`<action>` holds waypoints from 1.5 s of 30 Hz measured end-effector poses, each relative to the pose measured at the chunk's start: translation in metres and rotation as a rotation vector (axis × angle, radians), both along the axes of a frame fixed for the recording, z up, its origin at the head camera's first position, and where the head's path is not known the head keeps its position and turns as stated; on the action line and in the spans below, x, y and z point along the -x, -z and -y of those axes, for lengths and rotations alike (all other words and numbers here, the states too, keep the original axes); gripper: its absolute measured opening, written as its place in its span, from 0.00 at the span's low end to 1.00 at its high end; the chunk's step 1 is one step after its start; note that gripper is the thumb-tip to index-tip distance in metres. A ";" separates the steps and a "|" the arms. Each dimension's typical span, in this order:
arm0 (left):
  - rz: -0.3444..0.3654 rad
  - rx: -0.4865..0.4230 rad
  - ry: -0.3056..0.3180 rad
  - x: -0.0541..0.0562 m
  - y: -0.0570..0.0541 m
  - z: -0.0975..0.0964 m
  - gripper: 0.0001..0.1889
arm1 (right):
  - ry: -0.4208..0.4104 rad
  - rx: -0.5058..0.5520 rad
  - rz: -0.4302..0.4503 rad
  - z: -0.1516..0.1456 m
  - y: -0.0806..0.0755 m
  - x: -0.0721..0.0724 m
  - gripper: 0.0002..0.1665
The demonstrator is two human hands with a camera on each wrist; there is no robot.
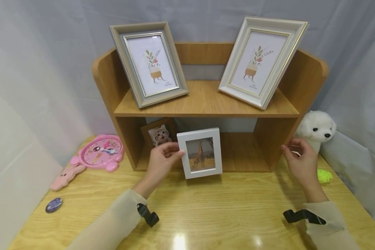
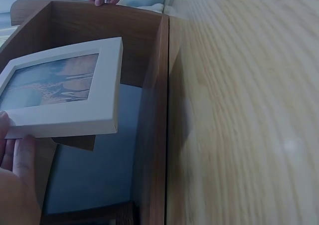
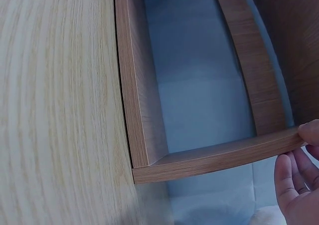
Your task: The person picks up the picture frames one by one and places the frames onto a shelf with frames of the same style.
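My left hand (image 1: 162, 161) pinches the left edge of a small white photo frame (image 1: 219, 152) with a giraffe picture. It holds the frame upright in front of the lower compartment of a wooden desktop shelf (image 1: 206, 115). In the left wrist view, the white frame (image 2: 103, 100) tilts across the shelf's opening, thumb on its face. At the shelf's right side panel, my right hand (image 1: 303, 165) grips the front edge. The right wrist view shows the thumb and fingers of that hand (image 3: 304, 180) on either side of the panel (image 3: 224, 157).
A kitten picture frame (image 1: 145, 133) stands inside the lower compartment, partly hidden. Two larger frames, one grey-beige (image 1: 139, 99) and one cream (image 1: 234, 93), lean on the upper shelf. Left are a pink clock (image 1: 97, 156), a pink toy (image 1: 65, 177) and a purple disc (image 1: 53, 205); right, a white plush dog (image 1: 318, 125).
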State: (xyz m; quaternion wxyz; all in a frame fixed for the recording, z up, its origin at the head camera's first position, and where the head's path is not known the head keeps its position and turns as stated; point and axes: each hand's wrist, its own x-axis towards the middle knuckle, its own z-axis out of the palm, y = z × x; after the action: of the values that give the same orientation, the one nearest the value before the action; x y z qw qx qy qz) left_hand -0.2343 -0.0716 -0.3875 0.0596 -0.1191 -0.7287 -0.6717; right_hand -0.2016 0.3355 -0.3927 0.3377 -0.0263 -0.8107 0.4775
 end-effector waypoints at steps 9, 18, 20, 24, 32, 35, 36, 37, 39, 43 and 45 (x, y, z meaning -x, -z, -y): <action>-0.004 0.055 0.009 0.014 0.001 -0.021 0.13 | 0.000 0.010 0.007 -0.002 0.001 -0.002 0.14; 0.010 0.030 0.009 0.032 -0.002 -0.040 0.11 | 0.001 -0.009 0.016 -0.005 0.000 -0.001 0.15; 0.019 0.036 0.013 0.034 -0.001 -0.044 0.11 | -0.001 -0.005 0.016 -0.005 0.000 -0.002 0.15; 0.013 0.049 0.014 0.040 0.002 -0.051 0.11 | -0.005 -0.004 0.007 -0.003 0.000 -0.003 0.14; -0.001 0.056 -0.007 0.049 0.006 -0.064 0.11 | -0.023 0.006 -0.010 -0.001 0.002 0.000 0.14; -0.001 0.051 -0.008 0.052 0.007 -0.070 0.11 | -0.020 0.006 0.004 -0.002 0.003 0.001 0.14; 0.005 0.041 -0.008 0.053 0.007 -0.072 0.11 | -0.017 0.004 0.011 -0.002 0.003 0.001 0.14; 0.009 0.033 -0.010 0.053 0.007 -0.074 0.11 | -0.017 0.001 0.018 -0.002 0.003 0.001 0.14; 0.025 0.017 -0.016 0.056 0.008 -0.079 0.12 | -0.019 -0.001 0.020 -0.002 0.002 0.001 0.14; 0.049 -0.007 -0.018 0.061 0.008 -0.087 0.12 | -0.027 -0.002 -0.005 -0.001 0.001 0.000 0.14; 0.060 -0.015 -0.015 0.065 0.009 -0.090 0.12 | -0.031 0.000 -0.017 0.000 0.000 0.000 0.14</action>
State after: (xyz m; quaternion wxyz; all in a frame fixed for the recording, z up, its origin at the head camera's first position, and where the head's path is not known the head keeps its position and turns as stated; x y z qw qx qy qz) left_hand -0.2988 0.0188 -0.3961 0.0439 -0.0929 -0.7259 -0.6801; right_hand -0.2018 0.3354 -0.3931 0.3372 -0.0098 -0.8080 0.4830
